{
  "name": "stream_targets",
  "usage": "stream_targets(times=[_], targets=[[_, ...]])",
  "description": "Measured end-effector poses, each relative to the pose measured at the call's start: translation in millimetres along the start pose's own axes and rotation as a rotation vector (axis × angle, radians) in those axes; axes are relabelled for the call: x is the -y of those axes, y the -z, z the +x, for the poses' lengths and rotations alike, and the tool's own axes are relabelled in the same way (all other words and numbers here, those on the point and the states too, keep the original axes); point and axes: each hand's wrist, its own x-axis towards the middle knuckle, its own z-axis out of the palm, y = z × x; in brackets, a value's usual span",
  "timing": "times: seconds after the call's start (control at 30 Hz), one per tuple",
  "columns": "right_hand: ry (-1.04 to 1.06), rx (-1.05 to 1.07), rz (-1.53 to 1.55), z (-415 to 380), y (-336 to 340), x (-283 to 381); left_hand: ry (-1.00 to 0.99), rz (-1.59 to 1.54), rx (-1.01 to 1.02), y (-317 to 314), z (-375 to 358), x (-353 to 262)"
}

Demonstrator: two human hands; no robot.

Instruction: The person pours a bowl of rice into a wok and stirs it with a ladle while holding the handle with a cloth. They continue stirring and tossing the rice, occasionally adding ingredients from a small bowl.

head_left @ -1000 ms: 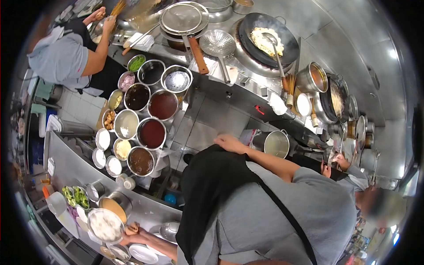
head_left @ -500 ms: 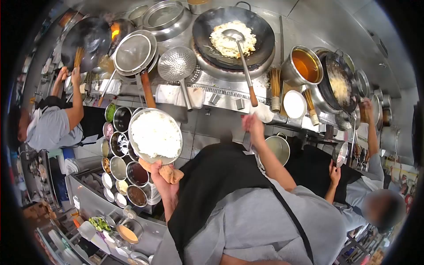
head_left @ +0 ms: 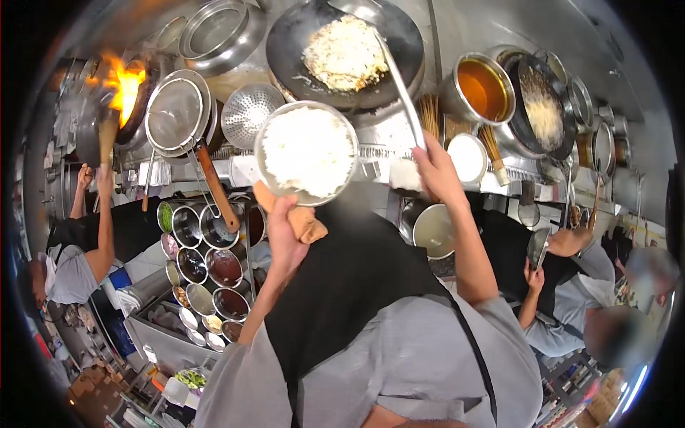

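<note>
My left hand point(head_left: 287, 239) grips a metal bowl point(head_left: 260, 157) heaped with white rice point(head_left: 307, 151), with a folded orange-brown cloth point(head_left: 308, 227) between hand and bowl. The bowl is just in front of the wok point(head_left: 284, 60), tilted so its contents face me. My right hand point(head_left: 441, 175) is closed round the handle end of a long ladle point(head_left: 402, 89). The ladle's head lies at the far side of the wok, beside a pale yellowish, browned food point(head_left: 346, 53) that looks like egg or rice.
A pot of orange-brown liquid point(head_left: 485, 89) and a white bowl point(head_left: 468, 157) stand right of the wok. Strainers point(head_left: 175, 110) and a perforated skimmer point(head_left: 250, 114) lie left. Flames point(head_left: 127, 89) rise by a co-worker point(head_left: 78, 257); another co-worker point(head_left: 571, 307) stands right. Seasoning pots point(head_left: 223, 267) are at left.
My left hand has brought the rice bowl up and right, closer to the wok. My right hand has taken hold of the ladle, whose head moved farther back. Flames at the left burner have grown.
</note>
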Motion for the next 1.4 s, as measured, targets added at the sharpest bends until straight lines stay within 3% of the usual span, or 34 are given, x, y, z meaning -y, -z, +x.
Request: stream_targets(times=[0.07,0.17,0.23,0.37,0.47,0.53,0.57,0.63,0.7,0.73,0.77,0.83,0.9,0.93,1.03,1.07,1.13,1.27,1.33,1.37,1.4], targets=[[0.098,-0.117,-0.178,-16.8,10.3,3.1,0.015,0.001,-0.003,-19.3,11.1,-14.4],[0.051,-0.089,-0.312,-9.0,-6.5,-3.7,0.021,0.009,-0.025,-37.8,26.5,-32.2],[-0.287,0.119,-0.184,-2.1,-9.3,24.7,-0.014,0.006,-0.060,-48.8,32.9,-40.1],[-0.351,0.093,0.045,-19.1,-16.6,45.3,-0.029,-0.003,-0.070,-45.7,46.8,-48.6],[0.031,-0.098,-0.027,-21.9,-36.4,7.0,0.005,-0.011,-0.036,-39.8,50.7,-58.4],[-0.053,-0.062,0.101,-21.0,-50.3,6.6,-0.030,-0.022,-0.035,-32.5,56.5,-59.3],[-0.372,0.077,0.204,-18.5,-43.3,6.5,-0.033,-0.015,-0.033,-29.3,64.5,-61.6],[-0.314,0.142,0.190,-2.7,-36.5,-0.5,-0.051,0.044,0.000,-31.2,89.5,-74.0],[-0.308,0.089,0.246,-6.9,-44.0,11.3,-0.093,0.116,0.061,-47.5,109.2,-97.8],[-0.296,0.028,0.272,-11.9,-57.8,5.5,-0.197,0.187,0.033,-60.8,123.9,-106.1],[-0.282,-0.046,0.313,-21.4,-72.4,3.9,-0.440,0.183,0.013,-73.8,147.2,-107.0],[-0.154,-0.162,0.363,-37.2,-103.0,-6.0,-0.686,0.297,0.014,-111.2,178.9,-118.5],[-0.090,-0.215,0.377,-53.1,-117.0,-26.5,-1.136,0.480,0.088,-139.6,222.1,-119.7],[-0.084,-0.260,0.314,-61.7,-115.3,-36.2,-1.293,0.679,0.013,-158.9,227.4,-118.5],[-0.103,-0.364,0.173,-95.2,-117.7,-41.6,-1.324,1.413,-0.004,-182.7,292.1,-94.0],[-0.132,-0.417,0.101,-105.4,-118.8,-40.4,-1.365,1.548,0.132,-183.9,321.1,-79.9],[-0.181,-0.416,0.175,-123.3,-117.8,-24.7,-1.233,1.886,0.376,-183.2,347.9,-58.1],[-0.219,-0.454,0.167,-150.9,-118.3,-29.3,-1.160,1.683,0.186,-214.5,340.7,-73.7],[-0.126,-0.488,0.168,-157.5,-120.4,-43.4,-1.222,1.331,-0.074,-221.3,327.8,-98.6],[-0.104,-0.487,0.187,-156.2,-118.9,-44.7,-1.215,1.333,-0.082,-219.2,315.9,-107.5],[-0.097,-0.476,0.183,-150.0,-113.4,-35.0,-1.165,1.127,-0.162,-217.1,300.6,-118.7]])
